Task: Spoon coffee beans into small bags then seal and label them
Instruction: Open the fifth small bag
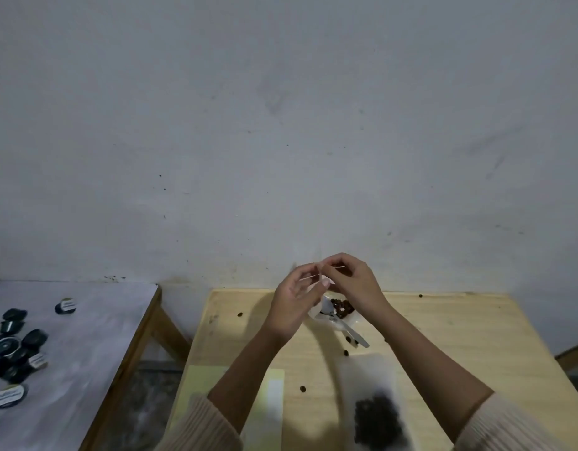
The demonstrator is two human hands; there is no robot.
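1. Hands meet above the far edge of the wooden surface [460, 336], both lifted clear of it, with ribbed cream sleeves at the forearms.
2. The left hand [296, 297] has its fingers curled inward, and its grip is nearly closed, thumb and fingertips pinching a small bag [318, 271]. The bag is thin, clear and very faint, so its outline is hard to make out.
3. The right hand [352, 284] arches over from the other side. Its grip is likewise closed to a pinch on the same small bag, fingertips close against those of the left.
4. The small bag hangs in the air between the two hands, directly over a white bowl [314, 315].
5. The bowl holds brown coffee beans [342, 307]. A metal spoon [349, 330] lies with its head in the bowl and its handle reaching out toward the person.
6. A filled bag [377, 415] of dark beans lies flat on the near right of the surface, blurred.
7. A pale yellow sheet [199, 379] lies at the near left, partly under the left forearm.
8. Loose beans [303, 389] are scattered singly across the wood.
9. A second, white-topped side table [85, 336] stands apart on the left, carrying a cluster of dark round capsules [7, 345], some with white labels.
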